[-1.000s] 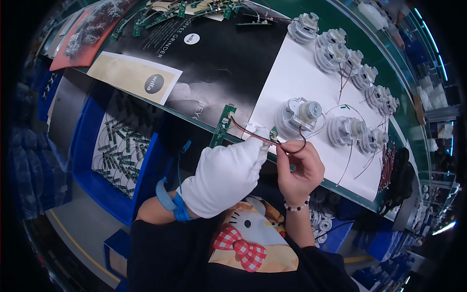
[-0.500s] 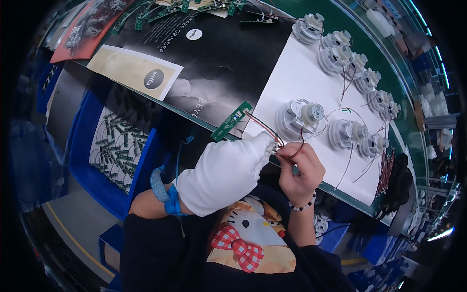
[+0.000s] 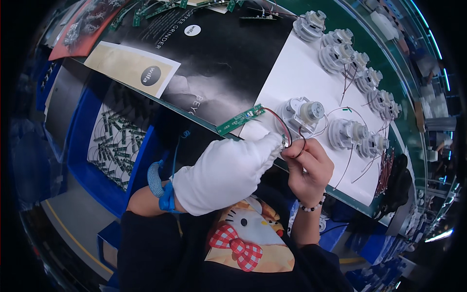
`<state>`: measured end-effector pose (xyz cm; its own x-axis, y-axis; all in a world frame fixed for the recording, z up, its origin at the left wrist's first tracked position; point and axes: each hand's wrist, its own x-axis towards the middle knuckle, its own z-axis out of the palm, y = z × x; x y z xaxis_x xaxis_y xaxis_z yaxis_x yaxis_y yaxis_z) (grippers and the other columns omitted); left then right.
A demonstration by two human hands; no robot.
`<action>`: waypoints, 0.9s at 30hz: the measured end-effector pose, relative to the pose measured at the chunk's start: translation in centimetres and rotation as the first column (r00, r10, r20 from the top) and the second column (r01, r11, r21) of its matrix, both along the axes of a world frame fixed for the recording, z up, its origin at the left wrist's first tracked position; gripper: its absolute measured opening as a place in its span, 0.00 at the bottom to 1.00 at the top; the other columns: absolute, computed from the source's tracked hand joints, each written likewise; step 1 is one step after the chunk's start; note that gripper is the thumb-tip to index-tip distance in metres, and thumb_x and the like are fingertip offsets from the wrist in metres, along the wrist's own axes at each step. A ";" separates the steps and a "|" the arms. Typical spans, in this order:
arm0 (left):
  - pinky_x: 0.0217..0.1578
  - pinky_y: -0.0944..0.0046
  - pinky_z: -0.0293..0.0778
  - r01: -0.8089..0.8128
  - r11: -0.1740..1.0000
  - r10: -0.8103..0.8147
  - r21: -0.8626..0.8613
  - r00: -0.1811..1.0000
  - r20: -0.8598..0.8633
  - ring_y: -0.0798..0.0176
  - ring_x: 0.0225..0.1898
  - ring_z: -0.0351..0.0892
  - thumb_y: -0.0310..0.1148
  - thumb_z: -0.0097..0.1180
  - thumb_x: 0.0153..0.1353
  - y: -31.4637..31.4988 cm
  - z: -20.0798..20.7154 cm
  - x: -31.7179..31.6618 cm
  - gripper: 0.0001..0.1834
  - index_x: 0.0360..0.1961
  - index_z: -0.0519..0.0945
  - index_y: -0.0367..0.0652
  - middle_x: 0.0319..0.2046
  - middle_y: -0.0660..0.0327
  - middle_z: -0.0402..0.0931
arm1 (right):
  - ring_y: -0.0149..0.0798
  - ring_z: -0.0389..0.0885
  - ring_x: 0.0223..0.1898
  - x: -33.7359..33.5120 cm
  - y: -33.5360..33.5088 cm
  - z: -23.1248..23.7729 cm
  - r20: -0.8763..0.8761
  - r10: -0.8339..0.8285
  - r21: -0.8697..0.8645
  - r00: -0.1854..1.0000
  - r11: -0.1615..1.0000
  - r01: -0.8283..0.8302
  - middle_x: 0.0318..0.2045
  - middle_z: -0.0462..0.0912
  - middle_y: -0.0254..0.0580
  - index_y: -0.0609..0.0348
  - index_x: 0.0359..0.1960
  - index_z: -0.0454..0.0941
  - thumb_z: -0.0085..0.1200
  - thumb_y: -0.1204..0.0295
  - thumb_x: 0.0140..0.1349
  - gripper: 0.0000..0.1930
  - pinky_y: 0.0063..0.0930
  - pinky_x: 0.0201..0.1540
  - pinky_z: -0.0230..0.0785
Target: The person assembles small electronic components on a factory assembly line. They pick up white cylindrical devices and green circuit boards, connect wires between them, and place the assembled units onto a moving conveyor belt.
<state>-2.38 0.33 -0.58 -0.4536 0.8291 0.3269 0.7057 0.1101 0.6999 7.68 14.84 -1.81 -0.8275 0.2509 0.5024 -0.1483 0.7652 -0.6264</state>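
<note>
My left hand (image 3: 224, 170), in a white glove, is closed with its fingertips around a small metallic piece (image 3: 284, 141) on the end of red and black wires (image 3: 278, 118). These wires run to a narrow green circuit board (image 3: 241, 119) that sticks out beyond the glove. I cannot see whether the hidden fingers also hold the board. Against the glove's fingertips, my bare right hand (image 3: 309, 168) pinches a dark wire (image 3: 305, 141), which loops up to the nearest white motor unit (image 3: 301, 116). That motor unit rests on the white sheet, just beyond my hands.
Several more motor units (image 3: 348, 132) stand on the white sheet (image 3: 272, 90) along the right. A black printed sheet (image 3: 228, 53) covers the table's left part. A blue bin (image 3: 141, 165) at the left holds many small boards. Red wires (image 3: 386, 173) lie at the right edge.
Both hands have shifted slightly right, with the metallic piece and wires between them. The circuit board has swung to a flatter angle and moved right.
</note>
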 end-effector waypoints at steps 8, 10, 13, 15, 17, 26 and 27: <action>0.22 0.62 0.73 -0.062 0.991 0.034 0.116 0.974 0.225 0.54 0.21 0.77 0.26 0.52 0.54 0.4 -1.4 0.6 0.10 0.38 0.73 0.36 0.23 0.53 0.75 | 0.28 0.74 0.20 0.1 -0.6 -2.2 -0.139 -0.089 -0.282 0.986 0.958 0.047 0.28 0.76 0.42 0.67 0.26 0.74 0.57 0.86 0.47 0.06 0.16 0.21 0.66; 0.22 0.65 0.73 -0.087 0.990 0.050 0.109 0.952 0.303 0.58 0.23 0.78 0.25 0.52 0.55 0.5 -1.2 0.6 0.10 0.39 0.73 0.35 0.24 0.54 0.76 | 0.25 0.73 0.19 0.7 -1.3 -3.6 -0.167 -0.137 -0.613 0.976 0.790 0.006 0.35 0.75 0.44 0.69 0.34 0.70 0.53 0.85 0.52 0.08 0.14 0.19 0.66; 0.23 0.70 0.73 -0.088 0.995 0.067 0.055 0.951 0.302 0.65 0.25 0.80 0.22 0.52 0.56 0.3 -0.7 0.6 0.10 0.40 0.74 0.33 0.27 0.55 0.78 | 0.27 0.73 0.15 1.5 -1.6 -2.5 0.044 -0.019 -0.951 0.999 0.306 0.048 0.37 0.74 0.45 0.72 0.41 0.67 0.50 0.85 0.54 0.13 0.16 0.15 0.65; 0.23 0.70 0.73 -0.087 0.995 0.073 0.046 0.966 0.250 0.64 0.25 0.81 0.21 0.52 0.55 0.2 -1.2 0.9 0.10 0.40 0.74 0.34 0.26 0.55 0.78 | 0.29 0.72 0.13 1.2 -1.9 -2.4 0.013 0.023 -0.984 1.000 0.178 0.009 0.35 0.75 0.46 0.74 0.47 0.65 0.47 0.84 0.55 0.16 0.18 0.12 0.63; 0.23 0.70 0.73 -0.078 0.997 0.072 0.022 0.977 0.202 0.63 0.25 0.81 0.21 0.53 0.54 0.1 -1.1 1.0 0.11 0.40 0.74 0.34 0.27 0.54 0.78 | 0.30 0.72 0.13 1.4 -1.8 -2.9 -0.120 0.108 -0.992 0.987 0.024 -0.123 0.34 0.76 0.46 0.74 0.49 0.65 0.46 0.83 0.56 0.17 0.19 0.11 0.64; 0.22 0.68 0.73 -0.086 0.996 0.083 0.013 0.989 0.121 0.60 0.24 0.81 0.22 0.55 0.53 0.4 -0.8 1.3 0.12 0.40 0.75 0.36 0.25 0.54 0.78 | 0.32 0.75 0.14 1.5 -1.9 -3.3 -0.155 0.067 -0.987 0.986 0.026 -0.157 0.30 0.78 0.49 0.75 0.40 0.70 0.47 0.84 0.56 0.10 0.19 0.12 0.67; 0.22 0.68 0.72 -0.083 0.996 0.081 0.013 0.990 0.115 0.60 0.24 0.80 0.22 0.55 0.53 0.4 -0.8 1.3 0.12 0.40 0.75 0.36 0.25 0.55 0.78 | 0.32 0.75 0.14 1.5 -1.9 -3.4 -0.161 0.062 -0.987 0.985 0.018 -0.162 0.29 0.78 0.49 0.75 0.39 0.70 0.47 0.84 0.56 0.09 0.19 0.12 0.67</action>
